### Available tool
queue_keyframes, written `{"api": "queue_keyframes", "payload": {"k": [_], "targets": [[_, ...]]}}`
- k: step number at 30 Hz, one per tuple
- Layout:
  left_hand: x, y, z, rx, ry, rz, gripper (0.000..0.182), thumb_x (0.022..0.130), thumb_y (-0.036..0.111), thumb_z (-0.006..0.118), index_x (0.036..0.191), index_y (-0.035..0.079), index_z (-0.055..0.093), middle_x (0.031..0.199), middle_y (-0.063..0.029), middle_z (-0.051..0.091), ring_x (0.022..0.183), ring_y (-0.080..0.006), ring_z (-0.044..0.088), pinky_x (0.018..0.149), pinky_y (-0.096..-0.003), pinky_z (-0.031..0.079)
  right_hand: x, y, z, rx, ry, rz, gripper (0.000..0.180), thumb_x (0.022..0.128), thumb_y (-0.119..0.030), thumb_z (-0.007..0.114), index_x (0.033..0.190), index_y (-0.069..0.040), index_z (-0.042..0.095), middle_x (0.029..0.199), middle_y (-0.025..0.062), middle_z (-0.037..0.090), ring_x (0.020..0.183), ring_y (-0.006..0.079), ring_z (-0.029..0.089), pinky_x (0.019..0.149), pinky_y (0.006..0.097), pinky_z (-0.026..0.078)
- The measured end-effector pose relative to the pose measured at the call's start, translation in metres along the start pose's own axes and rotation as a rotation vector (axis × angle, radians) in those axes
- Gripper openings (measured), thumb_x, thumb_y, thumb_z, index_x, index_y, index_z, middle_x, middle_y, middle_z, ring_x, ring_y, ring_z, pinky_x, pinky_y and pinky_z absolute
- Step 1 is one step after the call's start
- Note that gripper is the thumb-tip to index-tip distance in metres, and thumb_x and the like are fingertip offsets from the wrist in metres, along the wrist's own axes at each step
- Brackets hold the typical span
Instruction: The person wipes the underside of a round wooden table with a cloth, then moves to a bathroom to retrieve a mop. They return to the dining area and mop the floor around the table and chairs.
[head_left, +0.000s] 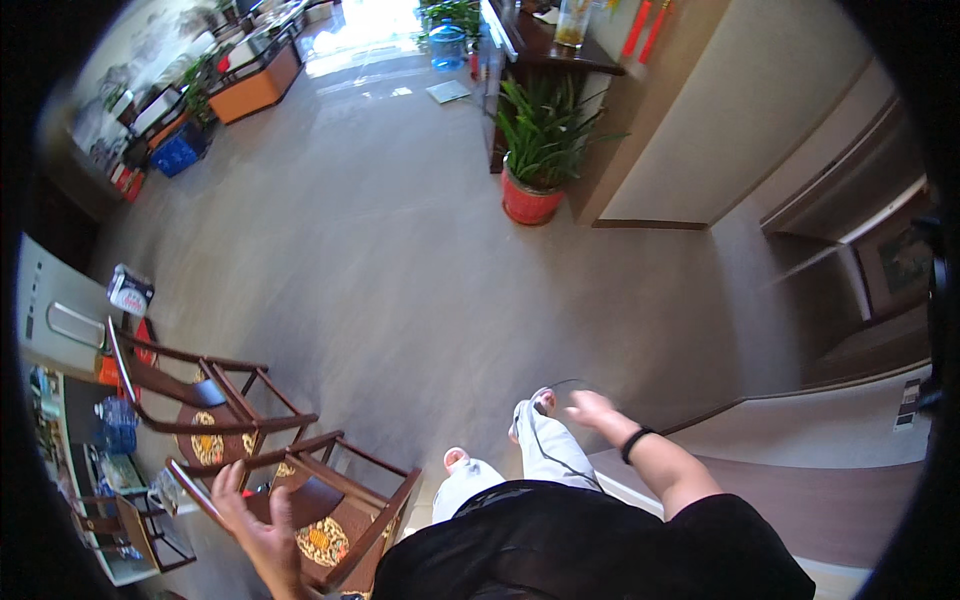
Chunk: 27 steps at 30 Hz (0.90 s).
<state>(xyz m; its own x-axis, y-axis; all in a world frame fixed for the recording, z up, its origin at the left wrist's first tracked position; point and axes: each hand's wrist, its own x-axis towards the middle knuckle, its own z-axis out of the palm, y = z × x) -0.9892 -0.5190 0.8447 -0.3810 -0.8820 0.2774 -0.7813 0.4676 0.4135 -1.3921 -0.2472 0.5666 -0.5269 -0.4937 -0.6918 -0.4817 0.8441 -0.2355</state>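
Observation:
My left hand has its fingers apart, over the near wooden armchair; whether it touches the chair's rail cannot be told. A patterned brown and gold seat cushion lies on that chair. Slightly blurred, my right hand hangs beside my right leg, with a black band around the wrist. A thin dark cable runs along the light trousers and passes close to this hand; whether the fingers touch it is unclear.
Another wooden armchair stands at the left. Ahead are a plant in a red pot, a dark counter and a flat scale-like panel. A low wall borders the right side. A blue crate sits farther off.

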Motion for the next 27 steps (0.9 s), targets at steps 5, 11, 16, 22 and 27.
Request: {"api": "queue_keyframes", "payload": {"k": [5, 11, 16, 22, 27], "targets": [[0.058, 0.131, 0.100, -0.339, -0.320, 0.070, 0.049, 0.080, 0.014, 0.070, 0.124, 0.002, 0.053, 0.127, -0.0152, 0.048, 0.121, -0.0270, 0.044, 0.105, -0.0382, 0.031, 0.011, 0.203, 0.024, 0.508, 0.028, 0.539, 0.033, 0.083, -0.032, 0.060, 0.090, -0.001, 0.069, 0.089, 0.0168, 0.070, 0.087, 0.0281, 0.068, 0.082, 0.0408, 0.052], [0.080, 0.066, 0.365, -0.330, -0.839, -0.222, 0.044, 0.077, 0.030, 0.073, 0.103, -0.004, 0.061, 0.082, -0.0044, 0.062, 0.080, -0.0132, 0.057, 0.074, -0.0296, 0.049, 0.053, 0.278, 0.002, 0.737, -0.112, 0.442, 0.022, 0.088, -0.018, 0.050, 0.080, -0.003, 0.063, 0.061, 0.0092, 0.062, 0.051, 0.0188, 0.061, 0.046, 0.0341, 0.049], [0.062, 0.093, 0.476, 0.118, -1.028, 0.002, 0.050, 0.072, 0.038, 0.076, 0.101, -0.001, 0.065, 0.100, -0.0208, 0.068, 0.096, -0.0321, 0.066, 0.083, -0.0405, 0.053, 0.088, 0.336, -0.041, 0.715, 0.337, 0.321, 0.014, 0.080, -0.016, 0.058, 0.083, -0.004, 0.065, 0.061, 0.0059, 0.062, 0.054, 0.0171, 0.061, 0.048, 0.0334, 0.048], [0.155, 0.238, 0.578, 0.205, -1.149, 0.170, 0.052, 0.073, 0.038, 0.075, 0.105, -0.001, 0.063, 0.099, -0.0208, 0.068, 0.095, -0.0322, 0.066, 0.083, -0.0410, 0.052, 0.112, 0.424, -0.052, 0.740, 0.362, 0.368, 0.016, 0.084, -0.017, 0.054, 0.075, -0.005, 0.061, 0.063, 0.0039, 0.061, 0.053, 0.0180, 0.060, 0.047, 0.0337, 0.048], [0.253, 0.433, 0.695, 0.138, -1.086, 0.407, 0.054, 0.074, 0.038, 0.075, 0.108, -0.002, 0.062, 0.099, -0.0208, 0.068, 0.095, -0.0323, 0.066, 0.083, -0.0414, 0.052, 0.091, 0.462, -0.059, 1.158, 0.290, 0.753, 0.019, 0.089, -0.019, 0.056, 0.077, -0.005, 0.060, 0.068, 0.0057, 0.062, 0.053, 0.0206, 0.058, 0.050, 0.0349, 0.050]]}}
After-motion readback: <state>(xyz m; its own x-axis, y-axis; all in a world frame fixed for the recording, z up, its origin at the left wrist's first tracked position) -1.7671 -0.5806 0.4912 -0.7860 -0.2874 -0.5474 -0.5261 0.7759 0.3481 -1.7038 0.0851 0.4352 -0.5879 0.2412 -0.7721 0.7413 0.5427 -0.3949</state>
